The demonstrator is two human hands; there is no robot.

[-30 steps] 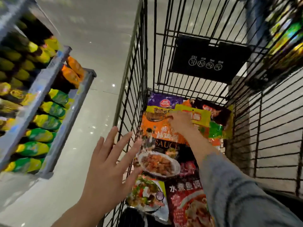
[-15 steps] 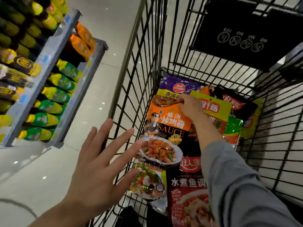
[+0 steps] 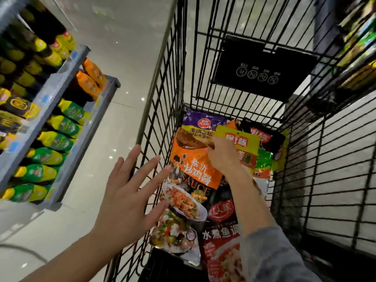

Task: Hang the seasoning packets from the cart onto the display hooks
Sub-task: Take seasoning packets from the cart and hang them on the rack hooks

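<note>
Plainly, "SAUCE" on orange packet (image 3: 195,176)

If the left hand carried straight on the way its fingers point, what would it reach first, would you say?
Most likely the black wire side of the cart: the open left hand is outside the basket with its fingers aimed up and right at those bars. The orange sauce packet lies behind them. Depth is hard to judge.

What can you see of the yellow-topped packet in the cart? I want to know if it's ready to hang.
The yellow-topped packet is a glossy flat pouch with a yellow header, a small punched hang hole near its top edge and a red label with white characters; green and orange print shows lower down. It sits tilted at the cart's far end, raised over other packets. The right hand grips its left side and hides part of it.
</note>
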